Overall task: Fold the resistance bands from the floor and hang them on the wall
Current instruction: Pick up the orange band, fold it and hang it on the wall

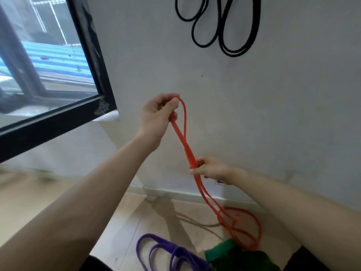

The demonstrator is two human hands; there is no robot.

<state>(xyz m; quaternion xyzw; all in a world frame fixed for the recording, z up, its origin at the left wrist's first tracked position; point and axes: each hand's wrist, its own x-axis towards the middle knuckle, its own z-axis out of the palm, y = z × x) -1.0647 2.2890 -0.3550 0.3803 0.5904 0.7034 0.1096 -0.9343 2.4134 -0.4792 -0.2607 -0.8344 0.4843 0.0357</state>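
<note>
The left hand (pixel 156 114) pinches the top loop of the red band (pixel 184 141), which runs down through the curled fingers of the right hand (pixel 210 168). Below those fingers it trails to the floor (pixel 121 222), beside a purple band (pixel 168 251) and what looks like a green band (pixel 234 253). Black bands (pixel 224 32) hang on the wall (pixel 283 114) above the left fingers.

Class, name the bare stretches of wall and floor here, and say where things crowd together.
Free: the wall between window frame and black bands, and right of those; the floor left of the purple band. Crowded: lower right, where it, the green band and the orange band bunch together.
</note>
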